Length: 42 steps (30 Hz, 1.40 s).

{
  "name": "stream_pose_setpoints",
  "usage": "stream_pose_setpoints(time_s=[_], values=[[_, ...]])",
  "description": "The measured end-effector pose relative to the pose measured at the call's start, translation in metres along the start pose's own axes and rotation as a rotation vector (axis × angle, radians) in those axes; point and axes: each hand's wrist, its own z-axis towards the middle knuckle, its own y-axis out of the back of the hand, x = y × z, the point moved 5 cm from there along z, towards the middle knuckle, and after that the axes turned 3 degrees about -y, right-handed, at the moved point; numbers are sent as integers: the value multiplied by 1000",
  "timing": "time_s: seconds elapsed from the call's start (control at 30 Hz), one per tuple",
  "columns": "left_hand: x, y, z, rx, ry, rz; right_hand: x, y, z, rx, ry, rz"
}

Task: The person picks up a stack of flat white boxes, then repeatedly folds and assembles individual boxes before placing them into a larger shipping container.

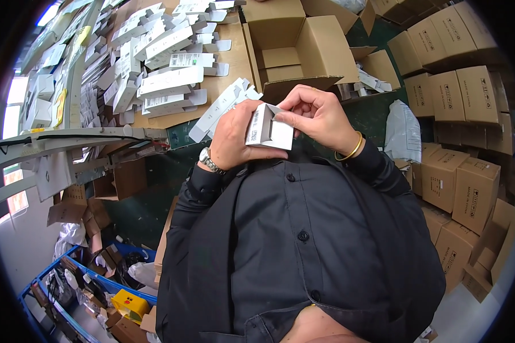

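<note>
In front of my chest I hold a small white carton (280, 139) with dark print on its side. My left hand (232, 135) is closed around it, with the thumb along its lower edge. At the upper right of the carton, the fingers and thumb of my right hand (321, 118) pinch its edge. The end of the carton facing me looks partly folded in, with a shaded recess. Just beyond my left hand lie some flat-looking white cartons (223, 108).
Many white cartons (169, 83) with open flaps cover the table at the far left. A large open cardboard box (323, 48) stands beyond my hands. Stacked brown boxes (469, 94) line the right side. At the lower left is a blue-framed bin (74, 250) holding scraps.
</note>
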Motion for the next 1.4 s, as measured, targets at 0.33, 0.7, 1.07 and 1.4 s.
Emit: stream_pose_setpoints(time_s=[0.33, 0.7, 1.07, 1.4], values=[[8, 3, 5, -454, -102, 88, 44, -15, -19, -170, 448, -346], [-15, 16, 11, -372, 21, -80, 57, -11, -21, -179, 751, -526], [-18, 18, 9, -468, -98, 38, 53, -19, -18, -143, 833, -521], [-3, 23, 32, -140, -156, 156, 49, 4, 0, -182, 428, -270]])
